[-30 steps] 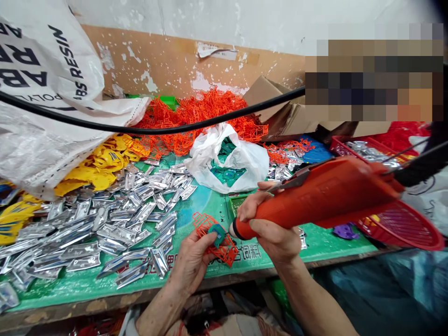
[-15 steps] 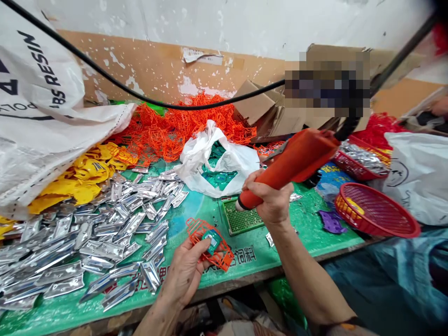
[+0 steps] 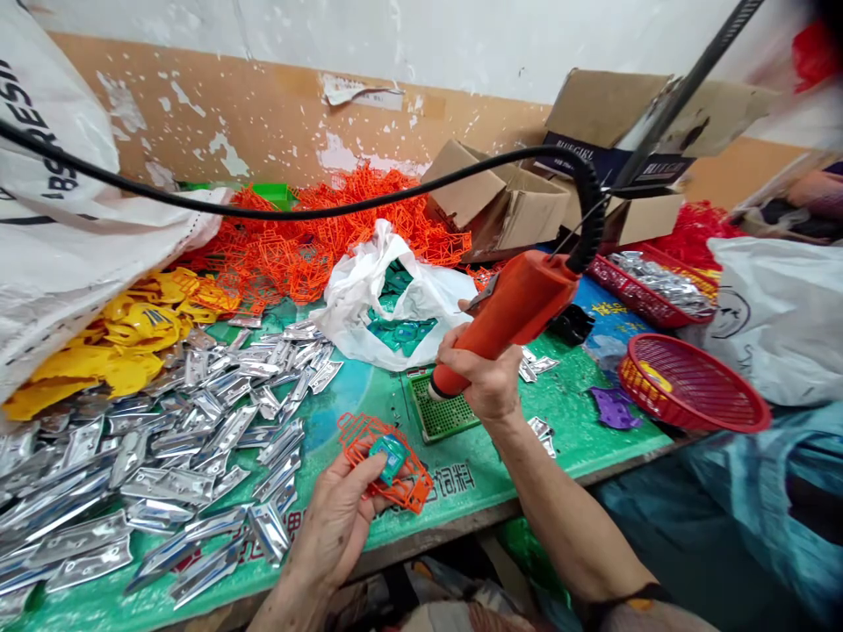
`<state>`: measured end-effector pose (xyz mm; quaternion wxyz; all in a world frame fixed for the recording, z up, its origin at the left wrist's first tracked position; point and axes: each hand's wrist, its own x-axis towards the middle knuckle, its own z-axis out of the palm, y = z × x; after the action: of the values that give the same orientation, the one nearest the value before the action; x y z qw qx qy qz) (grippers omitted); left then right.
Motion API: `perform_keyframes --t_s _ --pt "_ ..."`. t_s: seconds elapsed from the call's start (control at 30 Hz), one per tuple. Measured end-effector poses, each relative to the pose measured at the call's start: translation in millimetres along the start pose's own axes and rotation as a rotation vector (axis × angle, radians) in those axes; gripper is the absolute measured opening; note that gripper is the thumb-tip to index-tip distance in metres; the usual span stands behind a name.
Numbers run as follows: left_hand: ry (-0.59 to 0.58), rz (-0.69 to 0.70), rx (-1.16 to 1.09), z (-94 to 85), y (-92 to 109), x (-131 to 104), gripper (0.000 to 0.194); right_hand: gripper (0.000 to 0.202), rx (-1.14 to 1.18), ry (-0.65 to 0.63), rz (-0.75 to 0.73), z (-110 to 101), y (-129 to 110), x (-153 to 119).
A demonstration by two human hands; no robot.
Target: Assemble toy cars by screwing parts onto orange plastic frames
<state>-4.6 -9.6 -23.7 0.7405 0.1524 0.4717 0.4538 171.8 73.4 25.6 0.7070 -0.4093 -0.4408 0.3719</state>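
My left hand (image 3: 333, 518) pinches an orange plastic frame (image 3: 416, 490) above the table's front edge, its thumb pressing a small teal plastic piece (image 3: 393, 455) against it. In my right hand (image 3: 491, 377) is an orange electric screwdriver (image 3: 520, 303), fingers wrapped round its body. The tool slants down to the left, its pale tip (image 3: 435, 389) over a green perforated tray (image 3: 454, 423). Whether the tip touches anything in the tray I cannot tell. A black cable (image 3: 369, 206) runs from its top end across the view.
Shiny metal pieces (image 3: 190, 478) lie heaped on the left, with yellow parts (image 3: 141, 329) behind. Orange frames (image 3: 316, 241) pile up at the back near a white bag (image 3: 356, 325) of teal pieces. Cardboard boxes (image 3: 533, 211) and a red basket (image 3: 698, 386) stand on the right.
The view has shifted slightly, swinging a little to the right. The screwdriver has come lower and its tip is nearer the green tray. My left hand keeps hold of the orange frame and teal piece.
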Motion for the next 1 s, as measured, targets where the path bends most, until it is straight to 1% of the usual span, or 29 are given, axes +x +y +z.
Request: perform_keyframes --t_s 0.17,0.4,0.53,0.73,0.83,0.93,1.0 --pt "-0.002 -0.001 0.000 -0.3 0 0 0.036 0.012 -0.026 0.009 -0.018 1 -1 -1" --pt "0.035 0.001 -0.026 0.7 -1 0 0.039 0.014 -0.033 0.006 -0.029 2 -2 -2" --pt "0.018 0.001 -0.053 1.5 1 -2 0.042 0.011 0.003 -0.020 -0.022 3 -1 -2" --pt "-0.003 0.005 -0.058 2.7 2 -2 0.039 0.010 0.011 -0.023 -0.030 0 -1 0" --pt "-0.031 0.017 -0.082 2.4 1 -1 0.037 0.011 0.050 -0.029 -0.031 -2 -10 3" --pt "-0.036 0.021 -0.097 0.9 -2 0 0.037 0.014 0.139 -0.056 -0.040 -2 -28 1" --pt "-0.026 0.017 -0.104 -0.2 -3 1 0.037 0.021 0.214 -0.104 -0.044 0 -41 -6"
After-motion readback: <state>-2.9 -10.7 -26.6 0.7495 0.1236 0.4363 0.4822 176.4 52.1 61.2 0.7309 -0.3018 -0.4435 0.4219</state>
